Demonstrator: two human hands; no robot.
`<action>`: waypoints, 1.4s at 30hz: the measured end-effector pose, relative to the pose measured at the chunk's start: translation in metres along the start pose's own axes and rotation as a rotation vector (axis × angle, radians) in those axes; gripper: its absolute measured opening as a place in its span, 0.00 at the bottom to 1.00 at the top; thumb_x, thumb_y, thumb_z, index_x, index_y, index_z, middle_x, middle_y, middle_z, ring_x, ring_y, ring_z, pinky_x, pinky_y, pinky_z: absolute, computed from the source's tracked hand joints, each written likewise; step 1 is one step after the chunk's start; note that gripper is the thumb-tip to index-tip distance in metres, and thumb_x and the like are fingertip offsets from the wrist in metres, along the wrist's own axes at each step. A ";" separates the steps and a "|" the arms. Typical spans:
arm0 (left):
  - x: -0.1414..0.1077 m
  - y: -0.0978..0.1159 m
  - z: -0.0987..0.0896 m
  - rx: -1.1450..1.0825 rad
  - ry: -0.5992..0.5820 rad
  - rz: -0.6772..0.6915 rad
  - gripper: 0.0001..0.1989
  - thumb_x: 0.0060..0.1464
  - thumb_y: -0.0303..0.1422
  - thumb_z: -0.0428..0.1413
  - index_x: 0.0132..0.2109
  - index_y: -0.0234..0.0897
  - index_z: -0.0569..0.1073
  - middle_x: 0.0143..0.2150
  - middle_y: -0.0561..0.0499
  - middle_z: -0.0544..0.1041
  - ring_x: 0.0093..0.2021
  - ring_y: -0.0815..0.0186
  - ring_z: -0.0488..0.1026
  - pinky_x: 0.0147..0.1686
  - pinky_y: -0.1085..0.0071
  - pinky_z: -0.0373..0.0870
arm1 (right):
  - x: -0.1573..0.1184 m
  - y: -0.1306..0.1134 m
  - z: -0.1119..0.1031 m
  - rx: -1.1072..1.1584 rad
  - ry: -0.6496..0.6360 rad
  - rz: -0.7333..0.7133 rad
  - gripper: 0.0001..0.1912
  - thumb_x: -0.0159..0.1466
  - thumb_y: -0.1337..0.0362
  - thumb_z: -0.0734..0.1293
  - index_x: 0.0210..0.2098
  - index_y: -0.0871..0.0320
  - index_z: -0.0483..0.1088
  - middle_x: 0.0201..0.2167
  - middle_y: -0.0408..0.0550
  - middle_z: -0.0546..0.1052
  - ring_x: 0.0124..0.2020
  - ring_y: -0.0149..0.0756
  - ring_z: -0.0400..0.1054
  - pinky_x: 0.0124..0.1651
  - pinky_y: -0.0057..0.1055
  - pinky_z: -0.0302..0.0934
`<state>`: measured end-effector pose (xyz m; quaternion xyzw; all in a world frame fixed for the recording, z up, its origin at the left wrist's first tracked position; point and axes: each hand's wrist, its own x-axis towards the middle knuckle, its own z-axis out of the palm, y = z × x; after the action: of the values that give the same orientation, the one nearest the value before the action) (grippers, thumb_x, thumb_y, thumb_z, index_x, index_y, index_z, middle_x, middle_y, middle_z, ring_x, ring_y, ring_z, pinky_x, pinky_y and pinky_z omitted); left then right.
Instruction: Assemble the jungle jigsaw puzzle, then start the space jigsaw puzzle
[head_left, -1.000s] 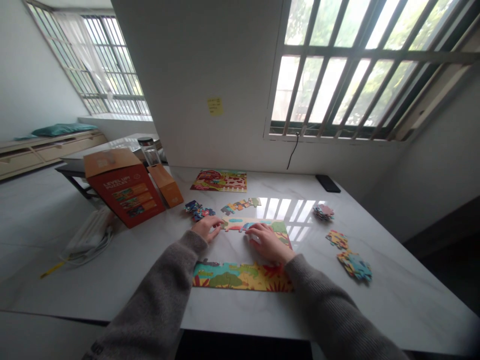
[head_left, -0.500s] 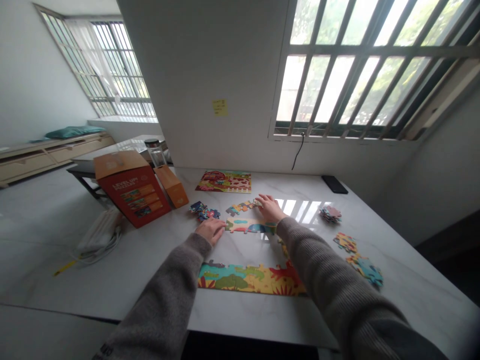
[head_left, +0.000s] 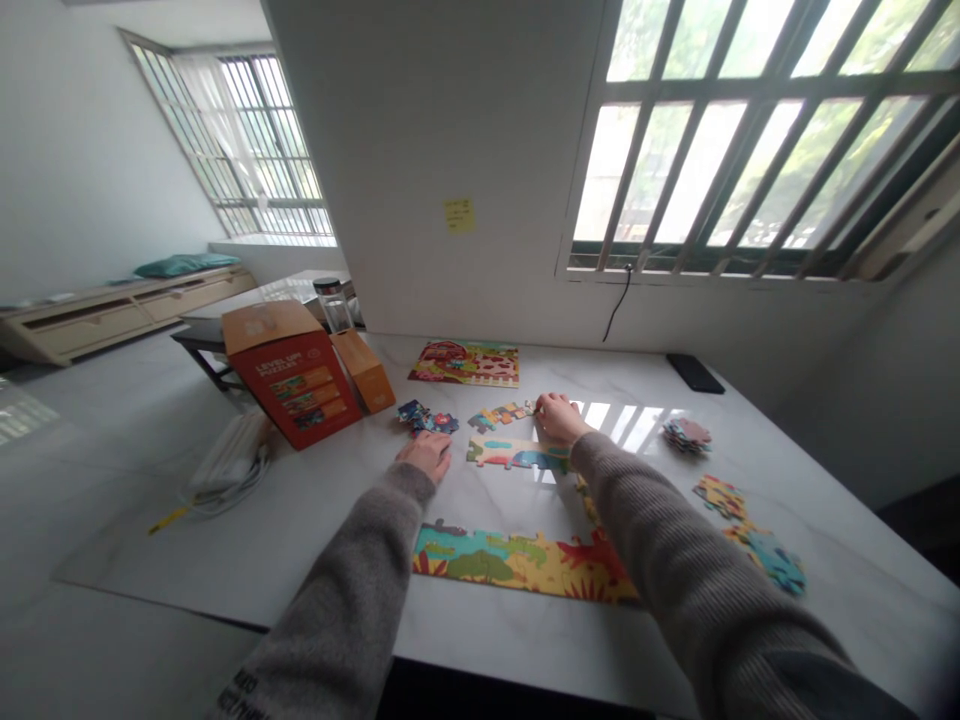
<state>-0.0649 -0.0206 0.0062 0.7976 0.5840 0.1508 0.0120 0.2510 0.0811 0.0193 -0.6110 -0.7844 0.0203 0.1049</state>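
Leaving the strip (head_left: 517, 454) unheld, the left hand (head_left: 426, 456) lies loosely open, empty; the right hand (head_left: 559, 418) curls beside loose pieces (head_left: 501, 414), hold unclear.

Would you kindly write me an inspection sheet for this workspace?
Surface: white marbled table, with window glare on it.
Job's things: near puzzle strip, far puzzle strip, a short row of pieces beyond, piles at right.
Clutter: red box, orange box, black phone.
Hands: left hand beside the dark-blue pieces; right hand at the short row's right end, grip unclear.
Cables: white cable looped at left; black cord hanging below the window.
Surroundings: barred window, yellow note on the wall.
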 end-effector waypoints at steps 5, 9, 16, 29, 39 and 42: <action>-0.001 0.002 -0.002 0.044 0.027 -0.043 0.15 0.60 0.33 0.52 0.52 0.41 0.77 0.56 0.46 0.77 0.55 0.53 0.69 0.53 0.57 0.67 | 0.001 0.006 -0.001 0.007 -0.012 0.021 0.24 0.66 0.60 0.65 0.61 0.55 0.64 0.54 0.60 0.70 0.56 0.53 0.61 0.52 0.44 0.57; 0.011 0.007 -0.006 0.081 0.091 0.049 0.19 0.61 0.29 0.49 0.57 0.41 0.73 0.60 0.45 0.73 0.60 0.54 0.67 0.58 0.56 0.61 | -0.003 0.008 0.000 0.012 -0.012 0.008 0.19 0.67 0.59 0.64 0.57 0.53 0.69 0.53 0.58 0.70 0.54 0.52 0.62 0.53 0.44 0.57; 0.049 0.002 -0.001 0.243 -0.119 0.137 0.24 0.57 0.24 0.51 0.60 0.34 0.69 0.65 0.36 0.67 0.65 0.49 0.62 0.61 0.52 0.59 | -0.010 0.006 0.003 0.022 0.022 -0.003 0.18 0.68 0.59 0.62 0.56 0.53 0.70 0.54 0.57 0.70 0.55 0.52 0.62 0.54 0.45 0.56; -0.011 -0.028 -0.031 0.369 -0.162 0.216 0.17 0.58 0.28 0.53 0.54 0.33 0.74 0.62 0.38 0.71 0.62 0.51 0.66 0.58 0.55 0.65 | -0.002 0.023 0.001 0.119 0.034 -0.034 0.36 0.58 0.58 0.74 0.63 0.57 0.64 0.51 0.60 0.70 0.52 0.52 0.65 0.51 0.38 0.59; -0.015 -0.034 -0.028 0.287 -0.038 0.288 0.21 0.60 0.28 0.51 0.59 0.37 0.71 0.64 0.44 0.71 0.64 0.55 0.65 0.63 0.55 0.57 | -0.004 0.026 0.004 0.364 0.112 0.019 0.15 0.59 0.64 0.71 0.46 0.57 0.71 0.46 0.54 0.74 0.36 0.36 0.71 0.41 0.31 0.62; -0.001 -0.018 -0.019 0.267 -0.087 0.304 0.20 0.62 0.31 0.50 0.61 0.38 0.70 0.66 0.44 0.69 0.66 0.56 0.63 0.64 0.55 0.54 | -0.006 0.023 -0.001 0.465 0.124 0.033 0.08 0.61 0.68 0.68 0.41 0.55 0.71 0.36 0.48 0.77 0.33 0.35 0.70 0.39 0.30 0.61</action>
<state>-0.0863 -0.0186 0.0210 0.8768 0.4705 0.0377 -0.0916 0.2746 0.0814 0.0158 -0.5831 -0.7406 0.1647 0.2904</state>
